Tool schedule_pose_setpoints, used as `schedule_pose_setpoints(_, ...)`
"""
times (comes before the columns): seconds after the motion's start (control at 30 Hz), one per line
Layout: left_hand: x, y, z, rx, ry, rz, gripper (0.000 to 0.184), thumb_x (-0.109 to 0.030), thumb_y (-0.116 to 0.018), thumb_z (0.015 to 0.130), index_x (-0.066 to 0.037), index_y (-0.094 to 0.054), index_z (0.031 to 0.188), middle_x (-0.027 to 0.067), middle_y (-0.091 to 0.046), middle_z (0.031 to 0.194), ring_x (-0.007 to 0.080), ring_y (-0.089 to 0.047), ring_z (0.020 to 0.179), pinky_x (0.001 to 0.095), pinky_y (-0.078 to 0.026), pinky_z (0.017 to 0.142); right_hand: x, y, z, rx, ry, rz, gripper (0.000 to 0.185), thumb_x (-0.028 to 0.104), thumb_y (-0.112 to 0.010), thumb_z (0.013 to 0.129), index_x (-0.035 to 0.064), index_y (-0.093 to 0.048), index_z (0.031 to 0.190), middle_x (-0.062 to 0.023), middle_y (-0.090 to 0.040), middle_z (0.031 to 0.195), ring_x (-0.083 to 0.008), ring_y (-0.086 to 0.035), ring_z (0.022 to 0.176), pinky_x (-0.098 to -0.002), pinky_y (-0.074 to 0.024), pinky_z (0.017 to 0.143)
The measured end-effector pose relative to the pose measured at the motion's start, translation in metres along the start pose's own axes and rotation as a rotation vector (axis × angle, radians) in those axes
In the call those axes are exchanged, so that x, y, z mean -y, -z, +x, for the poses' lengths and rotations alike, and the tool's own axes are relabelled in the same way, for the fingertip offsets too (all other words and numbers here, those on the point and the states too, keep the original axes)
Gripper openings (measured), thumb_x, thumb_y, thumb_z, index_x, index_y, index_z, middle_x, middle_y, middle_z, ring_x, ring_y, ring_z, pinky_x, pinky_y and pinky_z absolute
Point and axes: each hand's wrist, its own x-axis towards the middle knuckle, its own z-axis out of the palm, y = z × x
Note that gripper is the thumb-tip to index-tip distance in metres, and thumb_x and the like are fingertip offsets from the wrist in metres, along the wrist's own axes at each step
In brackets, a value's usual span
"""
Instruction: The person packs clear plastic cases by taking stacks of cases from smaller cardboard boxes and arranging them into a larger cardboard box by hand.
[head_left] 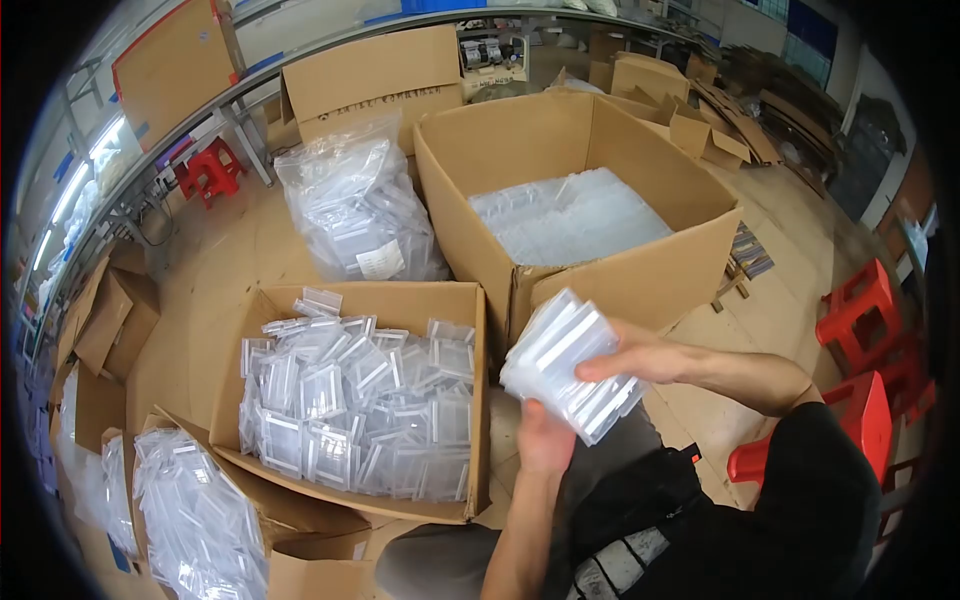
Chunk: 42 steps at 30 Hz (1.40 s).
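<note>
Between my two hands is a stack of clear, flat plastic pieces with white strips point(572, 362), held tilted above my lap. My right hand point(642, 353) grips the stack from the right, thumb laid across its upper face. My left hand point(545, 437) closes on the lower left edge, its thumb pointing up and the other fingers mostly hidden. Left of my hands, an open cardboard box point(482, 400) holds a loose heap of similar clear pieces point(350, 390). Behind the stack, a larger cardboard box point(640, 275) contains clear pieces packed in rows point(570, 215).
A filled clear plastic bag point(360, 205) stands behind the nearer box. More clear pieces point(195, 510) fill a carton at lower left. Red stools point(865, 315) stand at right, another red stool point(210, 172) at far left. Flattened cardboard point(735, 120) lies at the back right.
</note>
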Motion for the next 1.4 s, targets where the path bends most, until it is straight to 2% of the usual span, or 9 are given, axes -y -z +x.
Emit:
schedule_pose_setpoints(0.13,-0.004,0.006,-0.009,0.026,0.045,-0.103,0.092,-0.069,-0.059,0.082,-0.009,-0.035,0.148,0.0119,-0.044,0.146,0.0308,-0.045,0.133,0.0476,-0.039,0.109,-0.007,-0.025,0.005,0.022,0.031,-0.093,0.076,0.032,-0.076,0.085,0.0035,-0.035,0.143,-0.0118,-0.05,0.131,-0.0231,-0.045,0.125,-0.0386,-0.0356,0.107)
schedule_pose_setpoints(0.3,-0.013,0.005,-0.013,0.082,0.057,-0.163,0.089,-0.068,-0.056,0.084,-0.011,-0.034,0.148,0.0108,-0.043,0.146,0.0305,-0.044,0.133,0.0478,-0.038,0.11,0.022,-0.042,-0.001,-0.361,0.248,-0.99,0.097,0.04,-0.084,0.071,0.0119,-0.032,0.149,-0.0156,-0.046,0.119,-0.0318,-0.041,0.111,-0.0417,-0.0342,0.096)
schedule_pose_setpoints(0.43,-0.008,0.012,-0.018,-0.026,0.143,-0.327,0.087,-0.066,-0.058,0.083,-0.016,-0.033,0.15,0.0077,-0.039,0.15,0.0289,-0.042,0.136,0.0502,-0.034,0.112,0.017,-0.035,0.005,-0.159,0.413,-1.197,0.07,0.036,-0.086,0.068,0.0082,-0.061,0.127,-0.0111,-0.052,0.113,-0.0286,-0.046,0.106,-0.0393,-0.0352,0.092)
schedule_pose_setpoints(0.67,-0.004,0.022,-0.025,-0.052,0.214,-0.414,0.084,-0.06,-0.061,0.084,-0.014,-0.034,0.149,0.0088,-0.042,0.148,0.0291,-0.044,0.134,0.0504,-0.035,0.111,0.038,-0.031,0.02,-0.058,0.397,-1.255,0.05,0.027,-0.088,0.064,0.0067,-0.064,0.103,-0.008,-0.056,0.101,-0.0248,-0.05,0.097,-0.037,-0.0387,0.087)
schedule_pose_setpoints(0.8,0.002,0.026,-0.026,-0.062,0.249,-0.462,0.082,-0.056,-0.063,0.084,-0.011,-0.036,0.147,0.0114,-0.046,0.145,0.031,-0.047,0.131,0.0517,-0.037,0.11,0.05,-0.008,0.025,0.191,-0.059,-0.573,0.041,0.017,-0.086,0.071,0.0082,-0.049,0.085,0.0018,-0.055,0.079,-0.0093,-0.051,0.076,-0.0269,-0.0419,0.067)
schedule_pose_setpoints(0.9,0.0,0.026,-0.024,-0.033,0.272,-0.511,0.083,-0.057,-0.063,0.083,-0.01,-0.037,0.147,0.0129,-0.049,0.142,0.032,-0.048,0.13,0.0533,-0.037,0.109,0.101,-0.021,-0.002,-0.111,0.14,-0.496,0.028,0.009,-0.077,0.08,0.0067,-0.049,0.084,0.0026,-0.053,0.079,-0.0045,-0.05,0.078,-0.0246,-0.0405,0.067)
schedule_pose_setpoints(1.0,-0.004,0.027,-0.024,0.073,0.301,-0.578,0.08,-0.053,-0.061,0.086,-0.01,-0.034,0.148,0.0122,-0.046,0.144,0.0315,-0.046,0.132,0.0517,-0.036,0.11,0.084,-0.031,-0.005,-0.252,0.809,-1.281,0.026,0.0,-0.07,0.069,0.0059,-0.051,0.085,-0.0088,-0.062,0.097,-0.0255,-0.06,0.088,-0.0343,-0.0462,0.073)
schedule_pose_setpoints(1.13,-0.007,0.021,-0.022,-0.027,0.287,-0.49,0.076,-0.058,-0.049,0.09,-0.012,-0.033,0.149,0.0116,-0.046,0.144,0.0305,-0.046,0.132,0.0522,-0.038,0.109,0.029,-0.042,-0.001,0.142,0.742,-1.394,0.02,0.004,-0.069,0.074,0.0046,-0.054,0.087,-0.0134,-0.061,0.12,-0.0342,-0.057,0.118,-0.0452,-0.0482,0.09)
schedule_pose_setpoints(1.4,-0.009,0.027,-0.02,-0.014,0.279,-0.535,0.064,-0.046,-0.046,0.096,-0.008,-0.035,0.147,0.01,-0.047,0.143,0.0283,-0.049,0.129,0.0466,-0.04,0.107,0.029,-0.04,-0.013,0.219,0.495,-1.276,0.042,0.02,-0.083,0.071,0.0073,-0.059,0.103,-0.0092,-0.056,0.125,-0.0313,-0.054,0.117,-0.0418,-0.0437,0.093)
